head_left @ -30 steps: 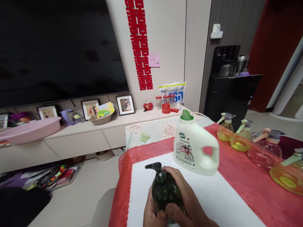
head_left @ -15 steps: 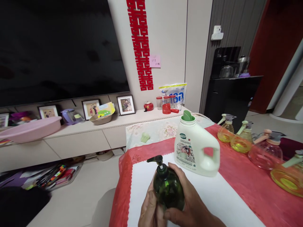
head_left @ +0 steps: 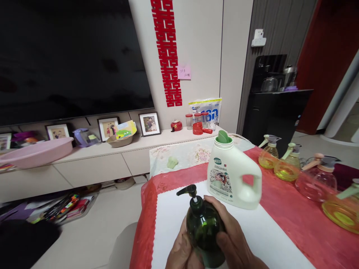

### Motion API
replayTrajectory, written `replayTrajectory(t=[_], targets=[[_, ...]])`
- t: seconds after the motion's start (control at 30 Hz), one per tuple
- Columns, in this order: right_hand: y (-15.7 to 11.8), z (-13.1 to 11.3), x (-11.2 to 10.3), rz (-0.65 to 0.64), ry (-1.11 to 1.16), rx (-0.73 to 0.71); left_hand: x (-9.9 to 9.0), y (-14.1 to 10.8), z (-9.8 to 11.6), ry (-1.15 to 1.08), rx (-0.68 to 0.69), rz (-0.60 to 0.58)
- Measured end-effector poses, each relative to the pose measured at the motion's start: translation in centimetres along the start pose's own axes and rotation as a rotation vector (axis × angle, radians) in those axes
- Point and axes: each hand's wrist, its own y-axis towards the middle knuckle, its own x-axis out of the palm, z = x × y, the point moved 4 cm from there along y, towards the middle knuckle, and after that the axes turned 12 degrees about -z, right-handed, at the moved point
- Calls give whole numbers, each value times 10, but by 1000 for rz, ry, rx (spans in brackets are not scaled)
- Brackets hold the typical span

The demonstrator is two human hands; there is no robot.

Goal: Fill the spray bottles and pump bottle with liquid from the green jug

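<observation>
A dark green pump bottle is held between both hands above the white mat, its pump spout pointing left. My left hand wraps the bottle's lower left side. Around its right side curls my right hand, with the thumb across the front. Just behind the hands, a large pale green jug stands upright on the mat, open at the neck, with a green piece sticking out of its mouth. The bottle's base is partly hidden by the fingers.
Several spray bottles with yellow, pink and orange tints, one a yellow bottle, line the right side of the red cloth. A light green cap lies at the back left. Lidded jars stand on the cabinet behind.
Both hands and the pump bottle have shifted slightly right. The right thumb has moved up the bottle's front.
</observation>
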Motion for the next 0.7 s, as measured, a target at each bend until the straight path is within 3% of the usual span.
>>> replayTrajectory(t=[0.23, 0.4, 0.7], targets=[[13, 2, -6, 188, 443, 346, 4, 0, -8, 2, -13, -13], [19, 13, -8, 130, 493, 414, 11, 2, -6, 44, -44, -29], [19, 46, -8, 44, 380, 410, -2, 1, -6, 25, 2, 22]])
